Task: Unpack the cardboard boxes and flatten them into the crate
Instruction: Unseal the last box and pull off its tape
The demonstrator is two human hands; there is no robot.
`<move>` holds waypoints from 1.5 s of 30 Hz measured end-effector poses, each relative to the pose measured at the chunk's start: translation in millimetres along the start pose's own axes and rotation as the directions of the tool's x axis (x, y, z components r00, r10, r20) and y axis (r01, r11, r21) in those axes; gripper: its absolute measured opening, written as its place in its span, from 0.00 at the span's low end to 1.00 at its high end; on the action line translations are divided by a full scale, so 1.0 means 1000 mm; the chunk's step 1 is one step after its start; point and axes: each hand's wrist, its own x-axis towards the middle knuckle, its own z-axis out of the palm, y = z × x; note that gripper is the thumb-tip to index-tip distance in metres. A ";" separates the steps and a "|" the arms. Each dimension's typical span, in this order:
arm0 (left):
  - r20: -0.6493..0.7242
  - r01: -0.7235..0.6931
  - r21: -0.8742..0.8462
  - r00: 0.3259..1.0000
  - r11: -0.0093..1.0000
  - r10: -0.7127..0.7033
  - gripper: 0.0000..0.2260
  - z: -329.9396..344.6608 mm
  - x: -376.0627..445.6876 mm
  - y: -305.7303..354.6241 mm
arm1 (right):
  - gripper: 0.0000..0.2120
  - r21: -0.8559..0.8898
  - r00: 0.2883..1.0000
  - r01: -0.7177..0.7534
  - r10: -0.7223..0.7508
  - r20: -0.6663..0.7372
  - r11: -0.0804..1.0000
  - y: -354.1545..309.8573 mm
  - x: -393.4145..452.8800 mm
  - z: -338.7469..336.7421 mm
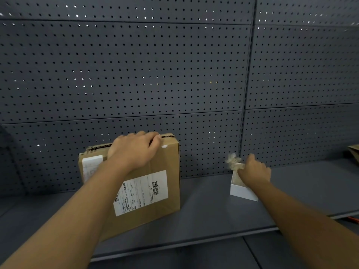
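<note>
Single view, head-worn, wide-angle. The scene is seen from above and behind both forearms, which enter from the lower corners. The camera is faced forward and slightly down at a grey shelf [204, 216], seen at arm's reach; a perforated back panel [155, 65] fills the upper two-thirds of the frame.

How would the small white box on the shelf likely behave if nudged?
The small white box looks thin-walled and open-topped, so probably light and apt to slide or tip on the smooth shelf. The right hand grips crumpled stuffing at its mouth; pulling that could drag the box along. Its walls may dent under a firm grip.
</note>
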 end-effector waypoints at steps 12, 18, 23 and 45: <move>0.010 0.006 0.011 1.000 1.000 -0.007 0.26 -0.002 -0.002 0.002 | 0.25 -0.106 0.994 0.030 -0.041 -0.101 0.994 0.001 0.000 -0.002; 0.013 0.015 -0.001 1.000 1.000 -0.015 0.26 -0.004 -0.005 0.004 | 0.09 0.248 0.969 0.197 -0.149 -0.199 0.949 -0.022 -0.004 -0.018; 0.037 0.015 -0.025 0.999 1.000 -0.014 0.25 -0.005 -0.008 0.007 | 0.09 0.385 0.932 0.345 -0.266 -0.245 0.856 -0.089 -0.026 -0.065; -0.109 -0.019 -0.231 0.994 0.973 -0.007 0.13 -0.025 -0.047 -0.045 | 0.19 0.351 0.538 0.761 -0.833 0.127 0.545 -0.213 -0.079 -0.121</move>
